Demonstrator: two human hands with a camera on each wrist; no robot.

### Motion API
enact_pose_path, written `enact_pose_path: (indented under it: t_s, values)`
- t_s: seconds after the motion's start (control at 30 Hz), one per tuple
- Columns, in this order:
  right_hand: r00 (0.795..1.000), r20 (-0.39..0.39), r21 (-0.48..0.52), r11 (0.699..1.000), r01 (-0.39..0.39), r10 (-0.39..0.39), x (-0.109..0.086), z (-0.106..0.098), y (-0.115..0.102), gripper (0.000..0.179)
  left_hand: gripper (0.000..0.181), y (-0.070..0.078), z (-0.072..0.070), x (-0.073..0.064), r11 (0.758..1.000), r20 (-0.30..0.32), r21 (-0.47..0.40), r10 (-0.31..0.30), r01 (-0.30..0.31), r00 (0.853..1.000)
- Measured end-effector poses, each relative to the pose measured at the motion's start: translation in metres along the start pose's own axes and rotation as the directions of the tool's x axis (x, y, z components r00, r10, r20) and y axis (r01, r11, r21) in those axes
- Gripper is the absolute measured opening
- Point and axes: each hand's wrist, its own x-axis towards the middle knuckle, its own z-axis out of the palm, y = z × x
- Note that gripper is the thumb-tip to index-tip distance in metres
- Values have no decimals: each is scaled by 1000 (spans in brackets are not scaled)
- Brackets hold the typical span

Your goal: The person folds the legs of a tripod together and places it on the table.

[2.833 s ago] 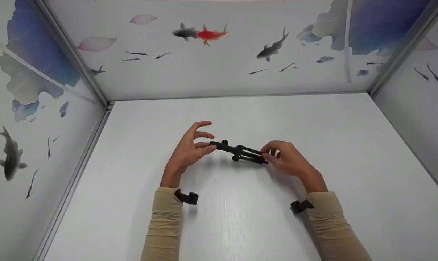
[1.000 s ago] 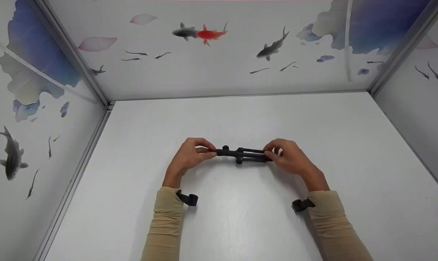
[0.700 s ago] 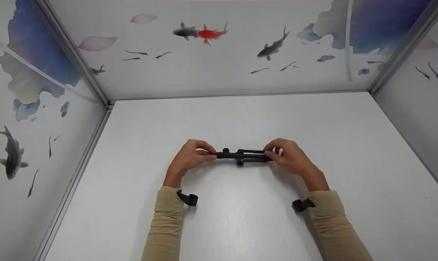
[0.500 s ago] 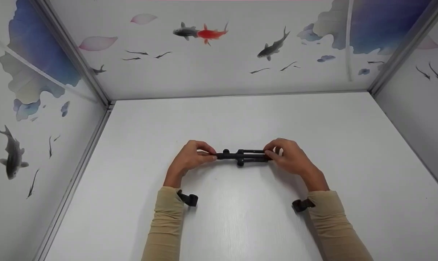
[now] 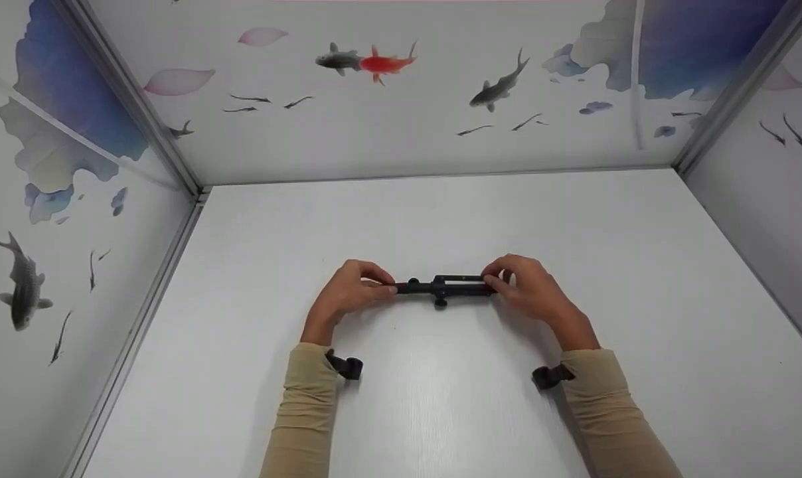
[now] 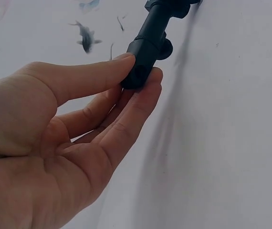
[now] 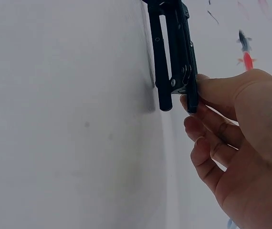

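Observation:
A small black tripod (image 5: pixel 421 287), legs folded together, is held sideways between both hands, close over the white table. Round knobs stick out from its column. My left hand (image 5: pixel 348 292) pinches the column's end between thumb and fingertips; in the left wrist view the column (image 6: pixel 148 43) runs up and away from those fingers. At the other end my right hand (image 5: pixel 524 285) pinches the leg tips. In the right wrist view the thumb and index finger grip one leg (image 7: pixel 189 62), while another leg (image 7: pixel 160 62) stands free beside it with a slim gap between.
The white tabletop (image 5: pixel 427 398) is bounded by a back wall (image 5: pixel 407 133) and side walls printed with fish and leaves. Metal rails (image 5: pixel 135 99) line the corners. A small black camera mount sits on each wrist, the left one (image 5: pixel 349 367) and the right one (image 5: pixel 547 378).
Fingers of the left hand, earlier spread beside the tripod's end, have come together on it. That end has lowered, so the tripod lies level, and it has turned slightly about its length.

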Motion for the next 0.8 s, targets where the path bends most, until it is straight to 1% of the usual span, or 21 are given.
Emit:
enact_pose_path:
  t_s: [0.17, 0.33, 0.53, 0.67, 0.73, 0.8]
  values:
    - [1000, -1, -2, 1000, -12, 12, 1, 0, -1, 15, 12, -2, 0, 0, 1000, -7, 27, -13, 13, 1000]
    - [1000, 4, 0, 1000, -29, 29, 2, 0, -1, 15, 13, -2, 0, 0, 999, -3, 36, -17, 17, 1000]
    - [999, 5, 13, 999, -38, 38, 2, 0, -2, 16, 13, -3, 0, 0, 999, 5, 31, -16, 16, 1000]
    - [999, 1, 29, 999, -37, 37, 2, -1, -1, 17, 18, -1, 0, -1, 1000, 11, 18, -6, 6, 1000]
    - [999, -9, 36, 999, -34, 35, 2, -2, 0, 19, 23, 0, -1, -2, 1000, -4, 20, 5, -5, 1000]
    - [999, -30, 39, 999, -33, 34, 2, -4, 0, 22, 29, 2, 0, -3, 999, -39, 38, 23, -22, 999]
